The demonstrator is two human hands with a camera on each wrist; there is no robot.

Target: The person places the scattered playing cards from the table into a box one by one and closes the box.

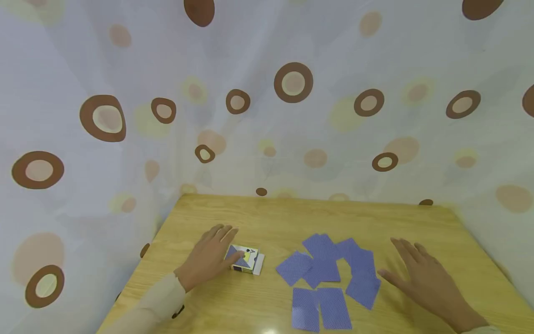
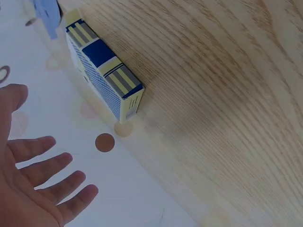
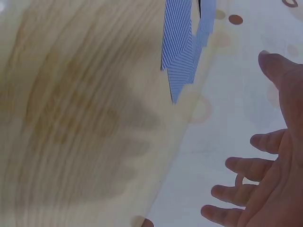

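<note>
A playing-card box (image 1: 249, 255) with an ace of spades on its face lies on the table at the left, a white flap sticking out at its right end. My left hand (image 1: 210, 257) hovers beside it with fingers extended, the thumb overlapping the box in the head view. In the left wrist view the box (image 2: 104, 66) is apart from the fingers (image 2: 66, 189). Several blue-backed playing cards (image 1: 325, 269) are spread face down, some overlapping. To their right my right hand (image 1: 425, 278) is held over the table, fingers straight, holding nothing; the thumb points toward the nearest cards.
The light wooden table (image 1: 233, 306) ends at a white curtain (image 1: 267, 171) patterned with brown and yellow circles, which rises behind and along both sides. Two of the cards (image 1: 319, 308) lie side by side near the front. A light sleeve (image 1: 154, 301) covers the left forearm.
</note>
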